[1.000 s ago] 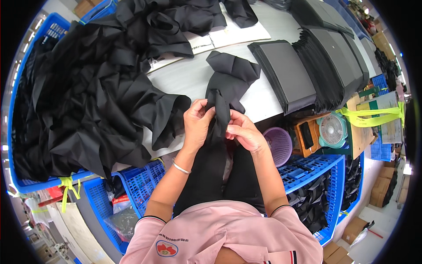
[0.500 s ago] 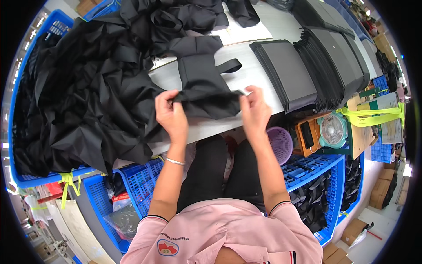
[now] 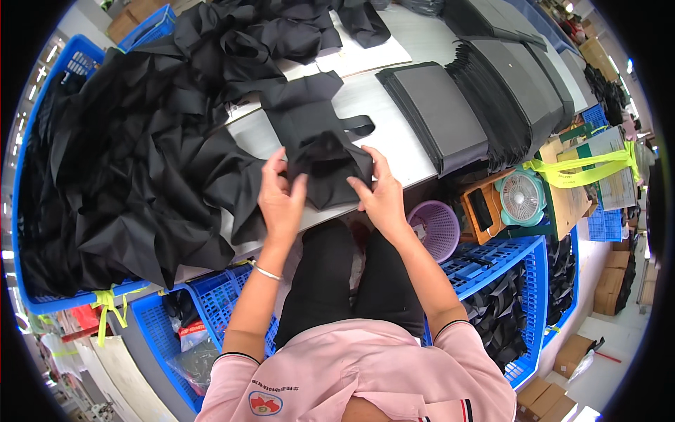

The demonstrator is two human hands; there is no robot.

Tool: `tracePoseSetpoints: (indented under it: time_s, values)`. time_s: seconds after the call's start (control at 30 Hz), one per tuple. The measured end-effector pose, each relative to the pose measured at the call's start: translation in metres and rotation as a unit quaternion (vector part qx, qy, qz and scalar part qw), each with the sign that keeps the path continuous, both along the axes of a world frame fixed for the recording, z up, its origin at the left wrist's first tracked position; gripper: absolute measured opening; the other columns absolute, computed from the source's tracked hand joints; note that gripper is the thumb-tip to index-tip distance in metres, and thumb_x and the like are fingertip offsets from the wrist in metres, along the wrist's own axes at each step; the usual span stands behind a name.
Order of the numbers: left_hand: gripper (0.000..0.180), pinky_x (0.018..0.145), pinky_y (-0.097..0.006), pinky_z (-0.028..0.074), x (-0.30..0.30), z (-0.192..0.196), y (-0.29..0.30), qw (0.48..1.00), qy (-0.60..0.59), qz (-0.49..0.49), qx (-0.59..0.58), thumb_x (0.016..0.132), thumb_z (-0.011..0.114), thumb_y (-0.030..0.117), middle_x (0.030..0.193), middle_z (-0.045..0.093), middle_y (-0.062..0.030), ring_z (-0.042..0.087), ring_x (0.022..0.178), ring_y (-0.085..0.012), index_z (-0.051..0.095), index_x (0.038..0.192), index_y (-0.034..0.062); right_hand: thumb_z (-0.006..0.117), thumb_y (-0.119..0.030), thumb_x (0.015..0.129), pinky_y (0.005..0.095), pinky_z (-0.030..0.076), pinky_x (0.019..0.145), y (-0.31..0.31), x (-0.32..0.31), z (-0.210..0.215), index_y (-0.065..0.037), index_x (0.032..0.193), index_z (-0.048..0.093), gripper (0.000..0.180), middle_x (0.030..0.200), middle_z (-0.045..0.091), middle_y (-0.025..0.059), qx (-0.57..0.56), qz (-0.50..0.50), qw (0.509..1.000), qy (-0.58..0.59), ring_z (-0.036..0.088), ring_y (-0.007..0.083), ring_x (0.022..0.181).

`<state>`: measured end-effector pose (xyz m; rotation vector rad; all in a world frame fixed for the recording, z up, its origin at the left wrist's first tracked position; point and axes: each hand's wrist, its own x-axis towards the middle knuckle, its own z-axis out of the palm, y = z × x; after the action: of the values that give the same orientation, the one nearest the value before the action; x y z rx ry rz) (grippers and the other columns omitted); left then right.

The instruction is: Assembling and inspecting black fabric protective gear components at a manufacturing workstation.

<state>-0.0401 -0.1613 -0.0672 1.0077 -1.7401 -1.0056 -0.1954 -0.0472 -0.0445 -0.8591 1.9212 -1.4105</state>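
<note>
From the head view I see both hands on one black fabric bag piece with a looped strap [image 3: 320, 144], lying flat on the grey worktable [image 3: 394, 133] at its near edge, right in front of the person.

Left hand [image 3: 281, 193]: fingers raised and slightly spread, tips pinching the bag's lower left edge. Thin bracelet on that wrist.

Right hand [image 3: 383, 193]: palm down over the bag's lower right corner, fingers close together and curled onto the fabric, thumb tucked toward the edge. I can't tell whether the thumb is under the cloth.

The bag's strap loop sticks out to the right, flat on the table. The top of the bag touches the big heap.

Around it:
- large loose heap of black fabric pieces [image 3: 140, 162] to the left, covering the table's left half and spilling over a blue plastic crate [image 3: 42, 302]
- white paper sheet [image 3: 365, 53] further back, partly under the fabric
- neat stack of flat dark grey rectangular panels [image 3: 439, 112] just right of the bag, with more stacks of folded black pieces [image 3: 520, 84] beyond it
- small purple plastic basket [image 3: 436, 228] below the table edge, near the right hand
- small teal desk fan [image 3: 522, 198] beside a wooden box, further right
- blue plastic crate with black items [image 3: 520, 295] at the person's right knee

The person wears a pink shirt and black trousers.
</note>
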Motion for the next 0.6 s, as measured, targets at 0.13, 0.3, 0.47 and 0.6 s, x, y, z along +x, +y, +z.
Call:
tracePoseSetpoints:
  time_s: [0.13, 0.3, 0.47, 0.6]
  values:
    - [0.056, 0.07, -0.03, 0.049, 0.006, -0.003, -0.032, 0.99, -0.063, 0.008, -0.124, 0.079, 0.06, -0.011, 0.1, 0.066, -0.0063, 0.052, 0.067, -0.0155, 0.056, 0.131, 0.0097, 0.075, 0.004, 0.078, 0.0244, 0.051, 0.055, -0.002, -0.035, 0.001, -0.009, 0.144, 0.047, 0.073, 0.102, 0.057, 0.0061, 0.0, -0.007, 0.999, 0.053, 0.059, 0.0094, 0.064]
    - [0.056, 0.063, -0.023, 0.048, 0.019, 0.021, -0.017, 0.997, -0.015, -0.037, 0.068, 0.082, 0.07, -0.003, 0.112, 0.066, -0.0068, 0.052, 0.067, -0.0078, 0.055, 0.135, 0.0068, 0.082, -0.017, 0.079, 0.0308, 0.052, 0.075, 0.013, -0.082, 0.022, -0.006, 0.129, 0.06, 0.056, 0.115, 0.059, 0.0099, -0.095, -0.004, 0.972, 0.215, 0.062, 0.0172, 0.083]
    - [0.056, 0.067, -0.022, 0.05, 0.03, 0.013, 0.004, 0.992, 0.065, -0.083, 0.076, 0.085, 0.075, 0.006, 0.126, 0.059, -0.0127, 0.056, 0.074, -0.008, 0.052, 0.136, 0.0001, 0.078, -0.038, 0.082, 0.0422, 0.049, 0.089, 0.03, -0.163, -0.001, -0.003, 0.116, 0.07, 0.049, 0.112, 0.063, 0.0141, 0.125, -0.154, 0.841, 0.503, 0.059, 0.0325, 0.106]
    - [0.045, 0.083, -0.026, 0.051, 0.044, 0.002, 0.0, 0.99, 0.114, -0.056, 0.06, 0.09, 0.071, 0.009, 0.122, 0.062, -0.0104, 0.061, 0.091, -0.0114, 0.056, 0.131, -0.0031, 0.073, -0.032, 0.087, 0.0411, 0.05, 0.085, 0.027, -0.177, 0.005, -0.004, 0.101, 0.074, 0.032, 0.105, 0.065, 0.0105, 0.101, -0.098, 0.852, 0.505, 0.063, 0.0317, 0.096]
